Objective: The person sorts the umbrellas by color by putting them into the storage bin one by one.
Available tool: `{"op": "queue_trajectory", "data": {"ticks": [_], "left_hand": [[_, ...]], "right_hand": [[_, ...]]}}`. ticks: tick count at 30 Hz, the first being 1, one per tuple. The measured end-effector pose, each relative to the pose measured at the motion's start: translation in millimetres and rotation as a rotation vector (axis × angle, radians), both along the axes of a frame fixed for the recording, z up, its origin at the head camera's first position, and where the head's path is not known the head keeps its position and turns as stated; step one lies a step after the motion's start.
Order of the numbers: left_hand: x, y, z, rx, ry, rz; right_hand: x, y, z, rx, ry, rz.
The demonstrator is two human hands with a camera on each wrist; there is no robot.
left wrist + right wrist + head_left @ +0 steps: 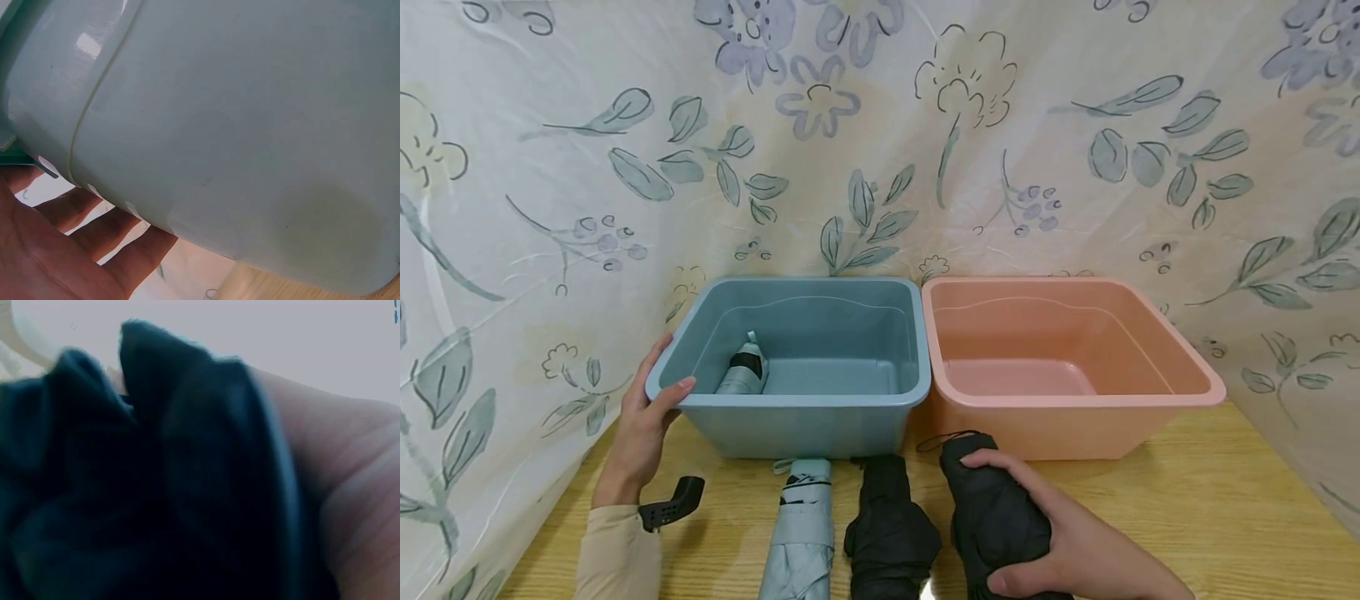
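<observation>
A wooden bench (1225, 500) carries two plastic tubs side by side against the flowered cloth backdrop (880, 125), their inner walls touching; the pink tub (1187, 392) stands toward the right edge and shows nothing inside; the blue tub (805, 400) stands toward the left edge with a pale folded umbrella (741, 375) leaning in its near-left corner. Along the bench's front edge lie three more folded umbrellas: a light blue umbrella (801, 533), a black umbrella (887, 525) beside it, and a second black umbrella (992, 508) under the right hand (1067, 542), whose fingers and thumb curl round its bunched fabric, as the right wrist view confirms. The left hand (643, 425) grips the blue tub's near-left corner, thumb over the rim, fingers against the outer wall. The likely slip, in my judgement: the loose fabric gives under the grip and the umbrella slides out; its wrist strap (943, 439) could also snag the pink tub's wall.
</observation>
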State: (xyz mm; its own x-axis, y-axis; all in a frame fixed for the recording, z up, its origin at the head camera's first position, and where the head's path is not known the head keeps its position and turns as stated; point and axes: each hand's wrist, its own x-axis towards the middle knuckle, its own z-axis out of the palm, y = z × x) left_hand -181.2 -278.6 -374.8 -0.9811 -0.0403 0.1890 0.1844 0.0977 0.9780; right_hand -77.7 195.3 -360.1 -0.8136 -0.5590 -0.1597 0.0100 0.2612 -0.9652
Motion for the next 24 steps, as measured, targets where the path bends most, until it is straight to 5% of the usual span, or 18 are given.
{"op": "queue_trajectory", "data": {"ticks": [6, 12, 15, 21, 24], "left_hand": [[0.6, 0.5, -0.8, 0.041, 0.025, -0.014], [1.2, 0.5, -0.2, 0.060, 0.026, -0.012], [1.5, 0.5, 0.4, 0.056, 0.023, -0.010], [1.6, 1.5, 0.5, 0.045, 0.022, -0.007], [1.5, 1.8, 0.8, 0.044, 0.017, -0.002]], "right_hand": [[5.8, 4.1, 12.4, -0.013, 0.056, -0.085], [-0.5, 13.2, 31.0, -0.096, 0.212, -0.101], [-14.4, 16.7, 48.7, -0.027, 0.285, -0.132], [-56.3, 21.7, 83.3, 0.082, 0.226, -0.161], [-81.3, 23.4, 99.3, 0.196, 0.274, -0.167]]}}
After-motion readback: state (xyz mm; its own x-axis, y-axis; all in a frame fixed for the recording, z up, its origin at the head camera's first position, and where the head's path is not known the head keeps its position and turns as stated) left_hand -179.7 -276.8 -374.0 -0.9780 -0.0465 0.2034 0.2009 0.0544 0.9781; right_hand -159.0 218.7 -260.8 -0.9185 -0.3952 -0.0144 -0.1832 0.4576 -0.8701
